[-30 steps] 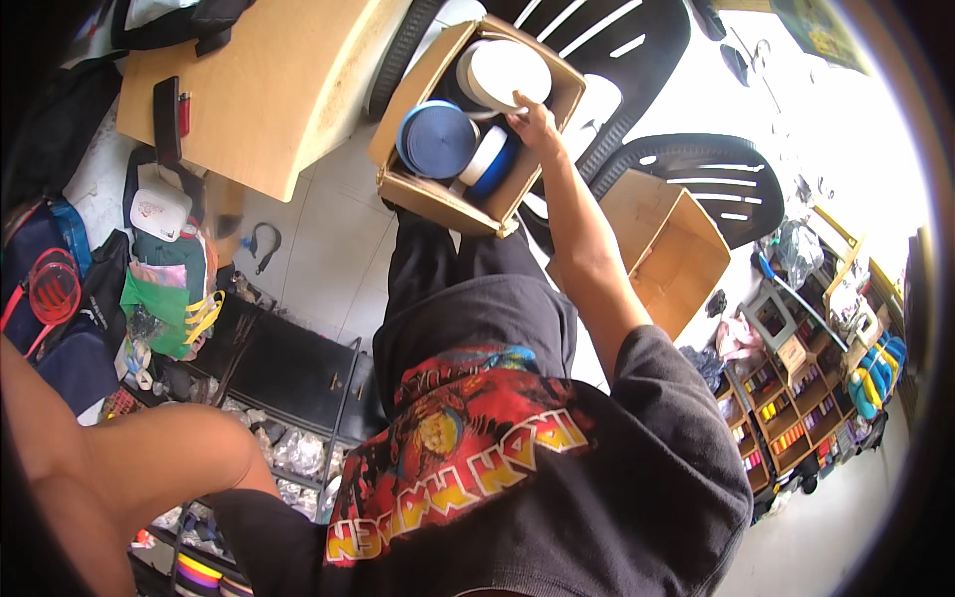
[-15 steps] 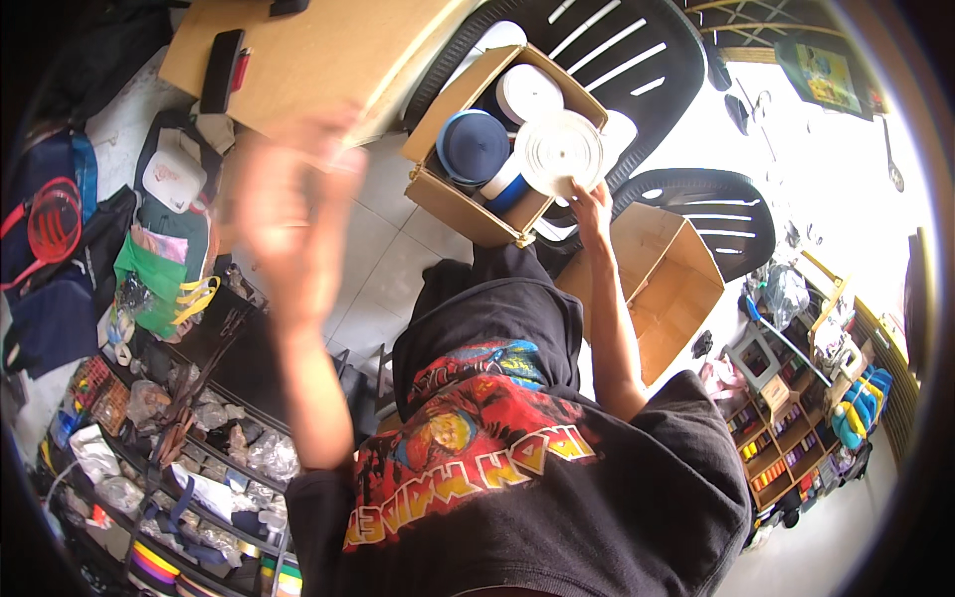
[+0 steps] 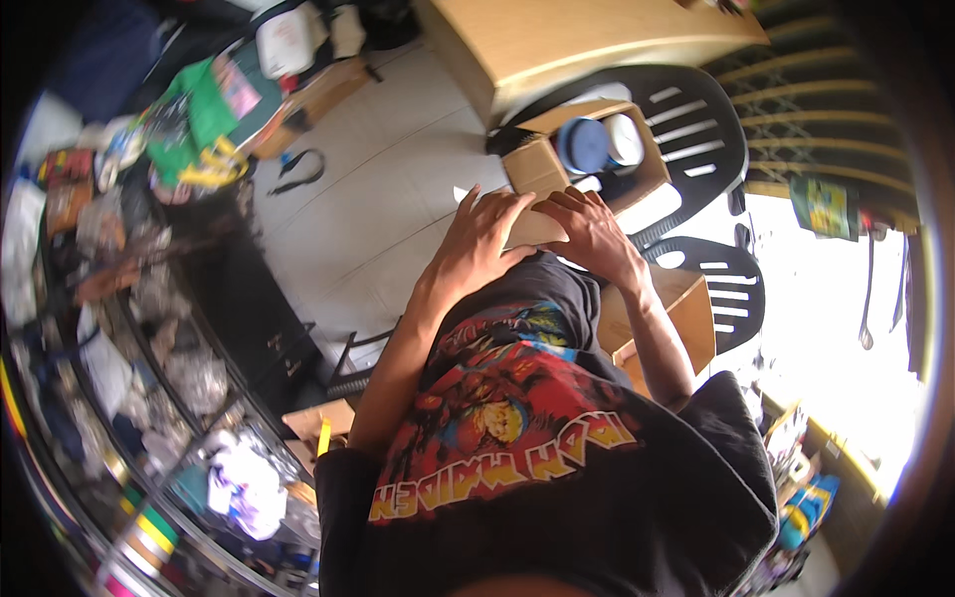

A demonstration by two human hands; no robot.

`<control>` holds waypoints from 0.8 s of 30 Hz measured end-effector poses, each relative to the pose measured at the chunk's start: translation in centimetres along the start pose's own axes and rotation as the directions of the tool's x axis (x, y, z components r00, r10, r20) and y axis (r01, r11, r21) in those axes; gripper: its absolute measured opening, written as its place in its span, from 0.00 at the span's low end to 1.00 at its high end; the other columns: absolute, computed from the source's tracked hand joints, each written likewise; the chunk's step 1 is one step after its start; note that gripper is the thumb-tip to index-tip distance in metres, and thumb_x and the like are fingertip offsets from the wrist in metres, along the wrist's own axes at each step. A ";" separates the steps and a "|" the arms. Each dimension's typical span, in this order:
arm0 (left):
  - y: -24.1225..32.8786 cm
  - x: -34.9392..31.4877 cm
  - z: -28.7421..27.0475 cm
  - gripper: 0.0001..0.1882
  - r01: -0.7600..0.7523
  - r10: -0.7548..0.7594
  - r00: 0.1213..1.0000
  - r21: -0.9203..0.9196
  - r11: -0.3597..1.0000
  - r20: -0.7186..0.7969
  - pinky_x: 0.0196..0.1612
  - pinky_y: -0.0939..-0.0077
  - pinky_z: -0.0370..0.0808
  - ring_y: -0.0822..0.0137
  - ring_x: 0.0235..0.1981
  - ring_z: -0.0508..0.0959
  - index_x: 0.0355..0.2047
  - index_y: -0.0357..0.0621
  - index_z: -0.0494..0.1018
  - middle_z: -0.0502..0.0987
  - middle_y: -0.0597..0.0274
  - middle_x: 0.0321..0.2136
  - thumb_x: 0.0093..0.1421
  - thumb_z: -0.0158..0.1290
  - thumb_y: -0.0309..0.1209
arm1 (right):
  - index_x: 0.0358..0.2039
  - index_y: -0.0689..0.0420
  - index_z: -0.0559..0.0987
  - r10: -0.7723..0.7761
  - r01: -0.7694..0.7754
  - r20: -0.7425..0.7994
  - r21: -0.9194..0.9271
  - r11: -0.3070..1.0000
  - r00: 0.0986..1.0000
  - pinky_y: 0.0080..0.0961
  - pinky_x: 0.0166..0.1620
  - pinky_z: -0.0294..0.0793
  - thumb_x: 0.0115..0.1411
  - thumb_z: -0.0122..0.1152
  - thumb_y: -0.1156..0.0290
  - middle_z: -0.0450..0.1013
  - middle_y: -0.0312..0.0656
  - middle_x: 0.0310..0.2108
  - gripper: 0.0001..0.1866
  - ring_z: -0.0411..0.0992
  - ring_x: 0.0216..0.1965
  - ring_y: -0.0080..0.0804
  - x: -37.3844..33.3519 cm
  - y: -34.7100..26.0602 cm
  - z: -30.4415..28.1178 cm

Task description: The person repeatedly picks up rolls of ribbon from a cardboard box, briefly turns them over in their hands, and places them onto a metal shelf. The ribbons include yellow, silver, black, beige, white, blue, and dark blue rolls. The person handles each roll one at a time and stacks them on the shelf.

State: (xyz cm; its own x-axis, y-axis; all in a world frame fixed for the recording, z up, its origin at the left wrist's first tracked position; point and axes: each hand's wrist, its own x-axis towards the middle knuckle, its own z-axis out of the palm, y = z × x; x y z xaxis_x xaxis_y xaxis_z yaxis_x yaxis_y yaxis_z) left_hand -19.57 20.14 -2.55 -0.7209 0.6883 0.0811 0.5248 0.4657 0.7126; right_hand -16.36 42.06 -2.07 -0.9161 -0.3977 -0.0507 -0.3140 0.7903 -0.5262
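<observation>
A white roll of flat tape or webbing is held in front of my lap between both hands. My left hand is curled round its left side, and my right hand grips its right side, fingers bent over the top edge. The hands hide much of the roll. Just beyond them, an open cardboard box rests on a black slatted chair. Inside it are a dark blue roll and another white roll.
A wooden table stands behind the chair. To the right, a second open carton sits by another black chair. Racks crowded with plastic bags line the left side. A dark strap lies on the tiled floor.
The white roll has left the box top and come toward my lap. My left hand, raised and blurred before, has joined my right hand on it. The view has shifted.
</observation>
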 end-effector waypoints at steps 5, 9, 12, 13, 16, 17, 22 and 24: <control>-2.3 -11.6 -6.1 0.21 0.185 -0.211 0.950 -0.128 0.974 -0.231 0.49 0.60 0.71 0.51 0.46 0.74 0.45 0.39 0.73 0.74 0.53 0.42 0.53 0.64 0.34 | 0.44 0.53 0.78 -0.270 0.262 0.042 0.134 0.956 0.962 0.38 0.51 0.69 0.49 0.69 0.65 0.74 0.42 0.40 0.21 0.71 0.47 0.42 5.4 -10.7 2.2; -2.9 -19.2 -8.4 0.24 0.236 -0.262 0.830 -0.117 0.965 -0.491 0.50 0.59 0.69 0.50 0.43 0.73 0.49 0.40 0.72 0.72 0.51 0.41 0.56 0.62 0.39 | 0.48 0.57 0.77 -0.322 0.247 0.141 0.388 0.888 0.936 0.41 0.52 0.69 0.50 0.69 0.62 0.75 0.47 0.43 0.25 0.71 0.48 0.48 9.0 -16.9 3.6; -2.9 -24.2 -10.1 0.24 0.224 -0.344 0.723 -0.267 0.937 -0.600 0.52 0.63 0.69 0.51 0.46 0.73 0.54 0.41 0.70 0.72 0.50 0.45 0.59 0.59 0.36 | 0.51 0.58 0.76 -0.348 0.206 0.159 0.560 0.802 0.924 0.32 0.54 0.70 0.50 0.73 0.66 0.76 0.44 0.47 0.28 0.73 0.50 0.36 10.6 -21.9 4.1; -2.8 -25.5 -10.6 0.24 0.208 -0.374 0.681 -0.323 0.923 -0.629 0.52 0.64 0.69 0.51 0.47 0.73 0.54 0.41 0.70 0.72 0.50 0.45 0.60 0.58 0.36 | 0.52 0.58 0.76 -0.332 0.156 0.172 0.629 0.761 0.928 0.31 0.55 0.70 0.50 0.73 0.66 0.76 0.43 0.47 0.28 0.73 0.50 0.34 11.0 -23.5 4.1; -2.1 -28.5 -11.9 0.24 0.219 -0.418 0.589 -0.361 0.907 -0.692 0.50 0.65 0.70 0.52 0.46 0.74 0.56 0.41 0.69 0.72 0.49 0.45 0.61 0.55 0.36 | 0.51 0.58 0.76 -0.337 0.114 0.160 0.740 0.663 0.928 0.28 0.53 0.71 0.53 0.71 0.69 0.76 0.41 0.46 0.25 0.73 0.48 0.30 12.4 -26.0 5.0; -1.9 -29.1 -12.6 0.24 0.227 -0.422 0.567 -0.358 0.906 -0.707 0.50 0.65 0.70 0.52 0.46 0.74 0.56 0.41 0.69 0.73 0.49 0.45 0.62 0.55 0.36 | 0.51 0.58 0.76 -0.341 0.117 0.133 0.774 0.622 0.931 0.27 0.52 0.73 0.54 0.71 0.68 0.76 0.41 0.46 0.24 0.74 0.47 0.30 13.0 -26.5 5.4; -1.6 -31.3 -15.8 0.23 0.371 -0.534 0.467 -0.392 0.842 -0.704 0.50 0.66 0.71 0.53 0.45 0.76 0.57 0.39 0.69 0.75 0.48 0.44 0.65 0.51 0.38 | 0.45 0.60 0.78 -0.317 0.036 0.134 0.878 0.478 0.939 0.24 0.51 0.72 0.51 0.72 0.78 0.75 0.39 0.45 0.20 0.73 0.48 0.27 17.1 -29.4 7.1; -3.1 -31.6 -15.5 0.23 0.283 -0.517 0.377 -0.435 0.855 -0.769 0.49 0.66 0.71 0.53 0.45 0.77 0.57 0.39 0.69 0.76 0.47 0.44 0.66 0.51 0.39 | 0.44 0.61 0.79 -0.346 0.066 0.107 0.889 0.453 0.932 0.23 0.51 0.72 0.51 0.71 0.79 0.76 0.38 0.44 0.18 0.73 0.48 0.27 19.6 -30.8 8.6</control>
State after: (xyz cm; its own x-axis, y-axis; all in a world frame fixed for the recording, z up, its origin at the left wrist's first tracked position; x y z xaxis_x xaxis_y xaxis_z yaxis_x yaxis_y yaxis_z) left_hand -5.45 -11.69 3.50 -0.8910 -0.4085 0.1981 0.0470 0.3509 0.9352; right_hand -22.48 5.94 5.82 -0.7182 -0.6945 0.0439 0.0188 -0.0824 -0.9964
